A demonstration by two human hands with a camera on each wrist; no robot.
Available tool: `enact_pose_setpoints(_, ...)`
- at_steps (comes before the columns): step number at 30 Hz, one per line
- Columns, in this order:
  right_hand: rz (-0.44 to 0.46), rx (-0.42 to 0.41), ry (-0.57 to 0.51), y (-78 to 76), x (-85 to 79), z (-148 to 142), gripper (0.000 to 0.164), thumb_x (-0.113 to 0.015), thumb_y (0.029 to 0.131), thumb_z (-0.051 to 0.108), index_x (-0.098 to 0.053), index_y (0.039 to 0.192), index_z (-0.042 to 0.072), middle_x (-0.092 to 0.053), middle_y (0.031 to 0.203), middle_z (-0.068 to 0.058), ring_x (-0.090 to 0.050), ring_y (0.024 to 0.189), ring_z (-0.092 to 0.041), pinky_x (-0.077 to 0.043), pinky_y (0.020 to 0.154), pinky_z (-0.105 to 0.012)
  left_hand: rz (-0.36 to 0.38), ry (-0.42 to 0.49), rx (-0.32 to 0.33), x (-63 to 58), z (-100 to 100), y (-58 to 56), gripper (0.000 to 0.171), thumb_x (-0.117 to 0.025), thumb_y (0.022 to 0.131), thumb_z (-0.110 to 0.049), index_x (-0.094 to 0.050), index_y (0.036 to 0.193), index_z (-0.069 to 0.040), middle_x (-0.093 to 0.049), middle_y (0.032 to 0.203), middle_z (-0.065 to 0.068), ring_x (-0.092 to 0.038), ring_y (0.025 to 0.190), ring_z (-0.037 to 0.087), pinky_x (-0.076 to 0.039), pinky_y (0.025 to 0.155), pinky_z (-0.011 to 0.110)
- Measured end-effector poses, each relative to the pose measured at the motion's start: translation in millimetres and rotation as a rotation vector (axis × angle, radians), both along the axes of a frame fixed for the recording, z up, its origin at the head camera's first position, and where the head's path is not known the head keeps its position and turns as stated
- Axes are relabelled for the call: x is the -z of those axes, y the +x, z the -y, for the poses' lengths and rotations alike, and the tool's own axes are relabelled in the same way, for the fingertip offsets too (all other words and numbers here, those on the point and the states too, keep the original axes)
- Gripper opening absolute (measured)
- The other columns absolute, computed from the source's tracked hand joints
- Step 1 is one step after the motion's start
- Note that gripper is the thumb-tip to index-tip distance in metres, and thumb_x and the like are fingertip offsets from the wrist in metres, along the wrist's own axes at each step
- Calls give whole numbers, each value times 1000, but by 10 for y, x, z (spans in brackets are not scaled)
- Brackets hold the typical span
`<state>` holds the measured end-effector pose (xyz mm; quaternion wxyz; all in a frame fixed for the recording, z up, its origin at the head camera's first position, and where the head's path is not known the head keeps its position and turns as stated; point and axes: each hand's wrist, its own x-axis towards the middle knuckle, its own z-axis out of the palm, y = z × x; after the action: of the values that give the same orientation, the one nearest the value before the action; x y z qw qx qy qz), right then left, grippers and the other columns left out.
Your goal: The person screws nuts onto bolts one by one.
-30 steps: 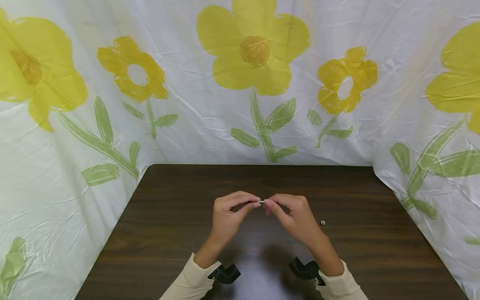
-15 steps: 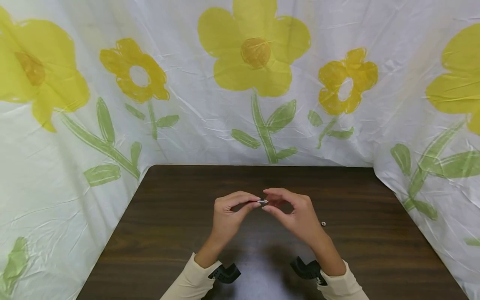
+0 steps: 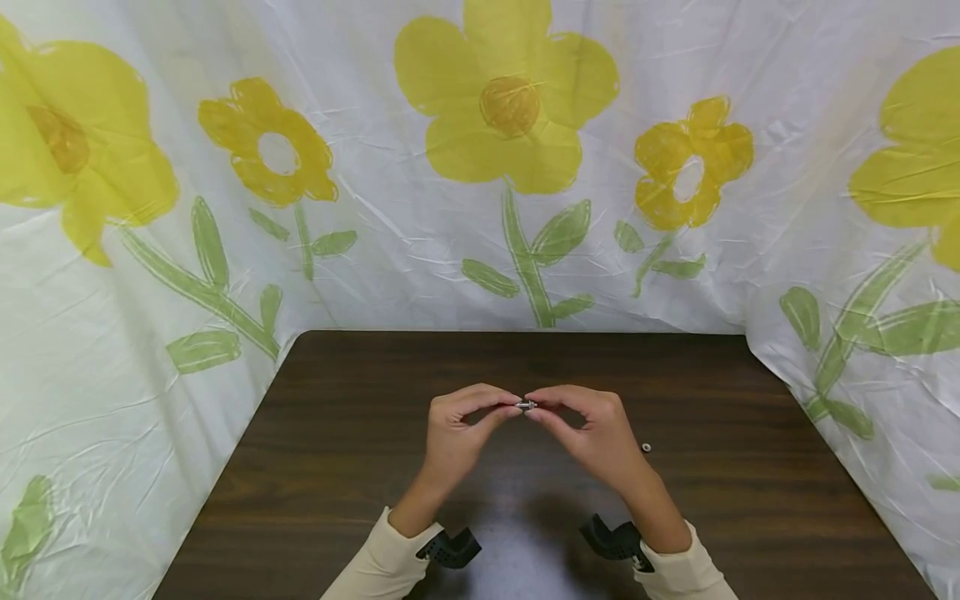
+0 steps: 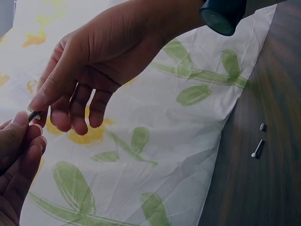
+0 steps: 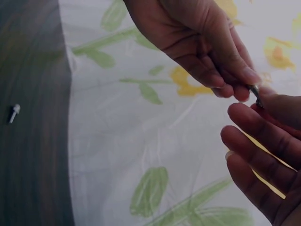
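Plainly, the left hand [image 3: 457, 421] and the right hand [image 3: 588, 425] are meeting at a slim metal bolt [image 3: 526, 406], each pinching it narrowly between thumb and fingertips, so its shiny cylindrical body is mostly hiding. The bolt is hovering above a smooth, dark wood-grain worktop [image 3: 300, 467], whose surface is reflecting a pale glare on the person's side of the bolt. Behind the bolt and to both sides, a creased white drape [image 3: 375, 250] is hanging, showing yellow flowers and green leaves. To the bolt's right, nearer the person, a small round metal nut [image 3: 647, 447] is lying. The left wrist view is also revealing a loose bolt [image 4: 257, 149] beside that nut, while the right wrist view is showing another metal fastener [image 5: 14, 113] lying left of the held bolt.
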<state>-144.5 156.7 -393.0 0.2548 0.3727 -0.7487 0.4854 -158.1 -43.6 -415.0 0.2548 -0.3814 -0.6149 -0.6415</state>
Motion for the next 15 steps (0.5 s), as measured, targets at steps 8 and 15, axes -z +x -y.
enact_pose_setpoints(8, 41, -24, 10, 6, 17, 10, 23, -75, 86, -9, -75, 100, 10, -73, 81, 1, -69, 72, -11, -57, 67, -24, -12, -9, 4, -13, 4, 4, 21, -77, 79, 16, -77, 95, 3, -75, 89, 14, -72, 80, 21, -60, 70, 31)
enact_pose_setpoints(15, 89, 3, 35, 17, 18, 33, 22, -68, 94, -4, -72, 87, 17, -68, 75, 8, -66, 69, -12, -54, 67, -22, -21, -17, 8, -7, -1, 3, 21, -76, 79, 16, -77, 95, 3, -75, 89, 13, -72, 79, 24, -60, 69, 31)
